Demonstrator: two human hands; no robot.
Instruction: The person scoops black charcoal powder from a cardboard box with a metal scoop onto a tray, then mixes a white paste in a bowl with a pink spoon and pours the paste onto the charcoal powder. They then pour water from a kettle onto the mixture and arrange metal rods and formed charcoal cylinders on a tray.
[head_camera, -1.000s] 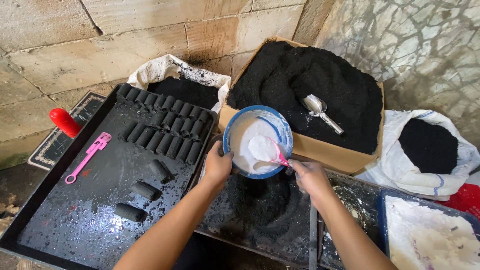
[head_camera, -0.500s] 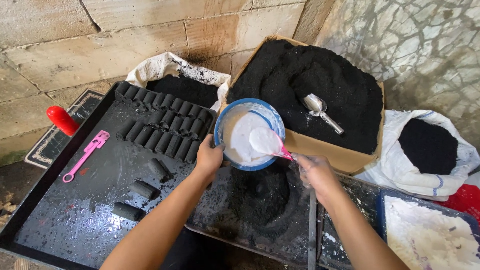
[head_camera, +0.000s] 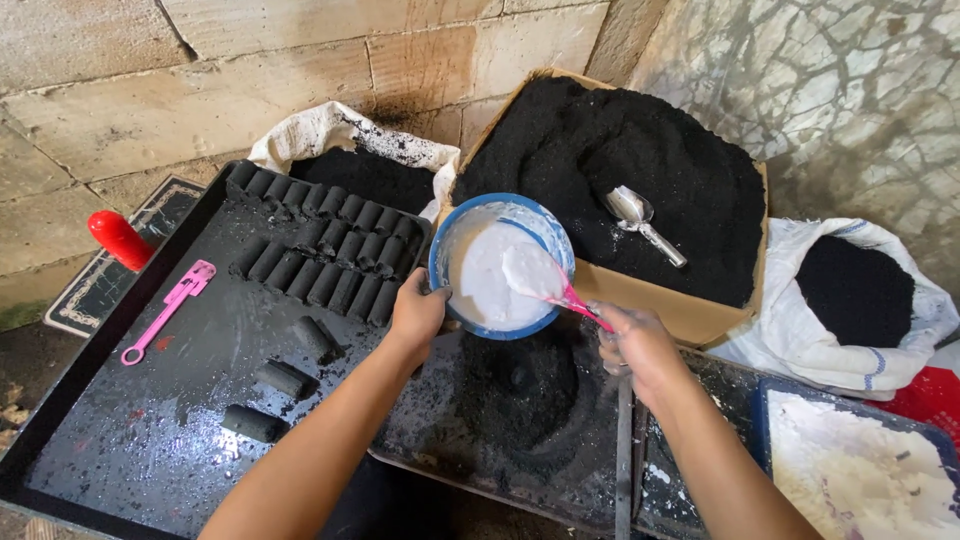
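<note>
Two bare hands work over a pile of black powder (head_camera: 520, 390) on a dark tray (head_camera: 130, 330): the left hand (head_camera: 418, 312) grips the near-left rim of a blue bowl (head_camera: 500, 262), tilted toward the person and holding white paste, while the right hand (head_camera: 640, 345) closes its fingers around the handle of a pink spoon (head_camera: 545, 278) whose paste-coated head lies inside the bowl. Left of the bowl, rows of black cylindrical briquettes (head_camera: 325, 255) lie on the tray, with three loose ones nearer and a pink tool (head_camera: 168, 310) further left. Beyond the bowl sits a cardboard box (head_camera: 690, 315) of black powder with a metal scoop (head_camera: 640, 222).
</note>
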